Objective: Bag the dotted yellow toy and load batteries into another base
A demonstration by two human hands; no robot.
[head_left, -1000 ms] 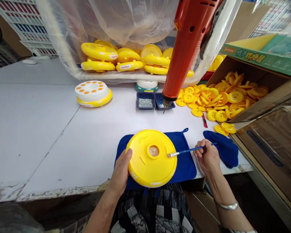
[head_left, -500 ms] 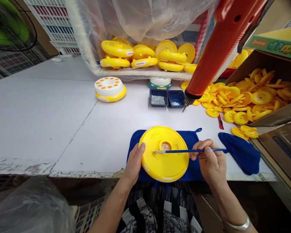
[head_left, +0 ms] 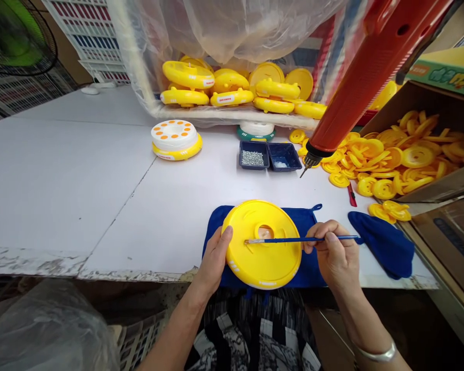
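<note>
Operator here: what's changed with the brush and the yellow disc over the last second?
The right hand has carried the paintbrush leftward, so its tip now sits left of the central hole of the yellow plastic disc, not right of it, and the brush lies nearly level. The left hand stays on the disc's edge. Nothing was picked up or let go. The blue pad stayed under the disc.

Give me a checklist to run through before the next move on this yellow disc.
1. Left hand gripping the yellow disc at its rim: ok.
2. Disc over the blue mat: ok.
3. Right hand holding the brush, tip over the disc: ok.
4. Anything wet on the brush tip: cannot tell.
5. Silver bits within their tray: ok.
6. Hanging drill away from both hands: ok.
</note>
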